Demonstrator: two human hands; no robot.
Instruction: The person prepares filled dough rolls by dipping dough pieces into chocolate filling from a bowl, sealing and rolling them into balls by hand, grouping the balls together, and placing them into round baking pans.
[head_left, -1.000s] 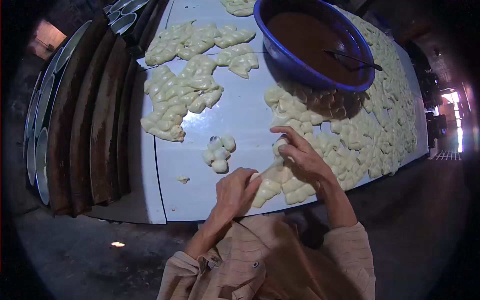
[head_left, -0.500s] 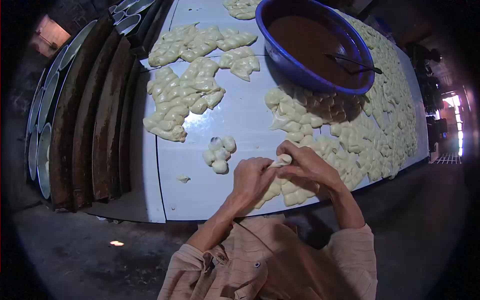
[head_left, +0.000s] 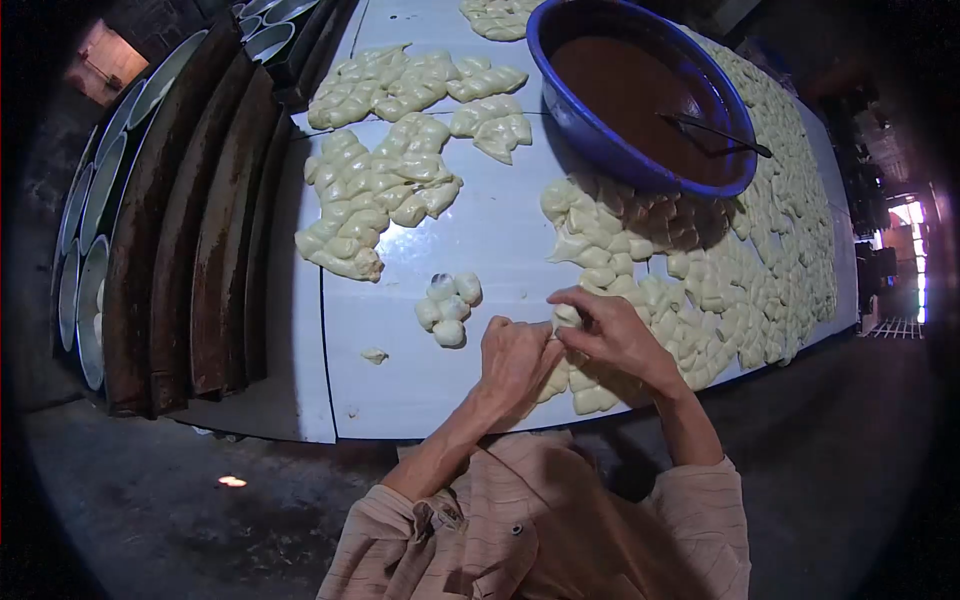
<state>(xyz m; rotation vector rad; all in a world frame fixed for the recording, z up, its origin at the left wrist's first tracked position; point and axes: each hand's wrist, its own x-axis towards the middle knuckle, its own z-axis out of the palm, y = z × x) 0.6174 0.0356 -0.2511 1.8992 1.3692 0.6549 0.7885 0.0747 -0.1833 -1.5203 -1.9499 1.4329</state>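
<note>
A small piece of pale dough (head_left: 567, 317) is pinched between the thumb and fingers of my right hand (head_left: 618, 338). My left hand (head_left: 515, 362) is closed and meets the right one at the lower end of this piece, its fingertips partly hidden. To the left of my hands, several rounded dough balls (head_left: 447, 309) sit in a small cluster on the white table. Sheets of joined pale dough pieces (head_left: 740, 285) spread under and beyond my right hand. A tiny dough scrap (head_left: 375, 355) lies near the table's front left.
A large blue basin (head_left: 742, 185) of brown filling, with a dark-handled utensil (head_left: 720, 137) in it, stands at the back right. More dough (head_left: 385, 185) lies at the back left. Stacked brown trays (head_left: 215, 250) with round metal moulds (head_left: 93, 312) line the left edge.
The dough piece sits more upright in my right fingers than before. My left hand has turned slightly, its knuckles higher. The whole view has shifted a little.
</note>
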